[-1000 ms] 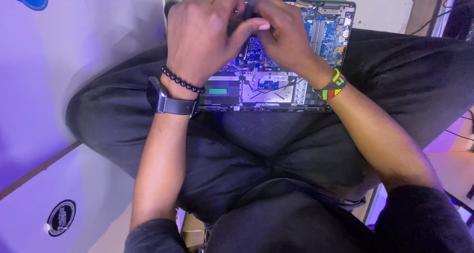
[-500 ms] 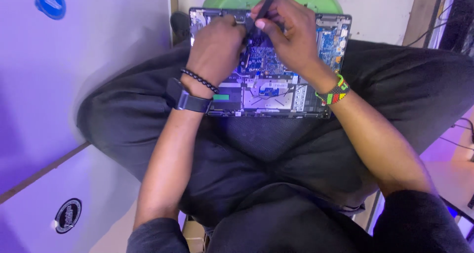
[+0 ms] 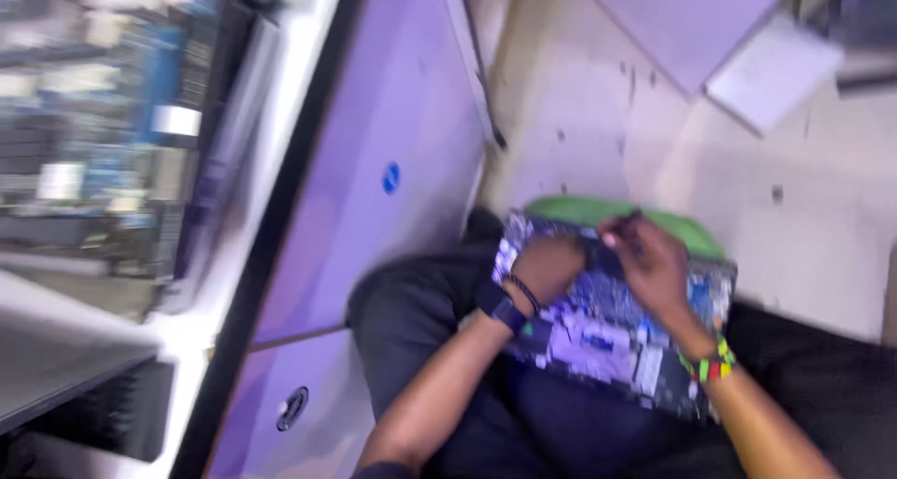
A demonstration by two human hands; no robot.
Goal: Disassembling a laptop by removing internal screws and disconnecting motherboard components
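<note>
Lying across the dark-trousered lap [image 3: 523, 423], nearest the camera: an opened laptop [image 3: 612, 334] with its circuit boards showing, long axis running from upper left to lower right, the far long edge tilting up toward the floor beyond. Resting on the laptop's left part: the left hand [image 3: 545, 271], wearing a dark watch [image 3: 500, 306] and a bead bracelet, fingers curling down onto the board; gripping anything or not, cannot tell through the blur. Hovering over the laptop's upper middle: the right hand [image 3: 654, 269], a bright striped wristband [image 3: 712, 365] at the wrist, fingertips pinching closed around a thin dark tool [image 3: 624, 225] that is pointing up and away from the laptop. Peeking out just behind the laptop's far edge: a green rounded object [image 3: 612, 213], kind unclear. Standing left of the laptop: pale purple-lit cabinet panels [image 3: 392, 161] carrying a small blue round sticker and a dark round one lower down. Farther left of the laptop: a shelf unit [image 3: 103, 114] holding blurred blue and grey boards, contents too smeared for telling apart. Spreading beyond the laptop: a pale speckled floor [image 3: 673, 124].
</note>
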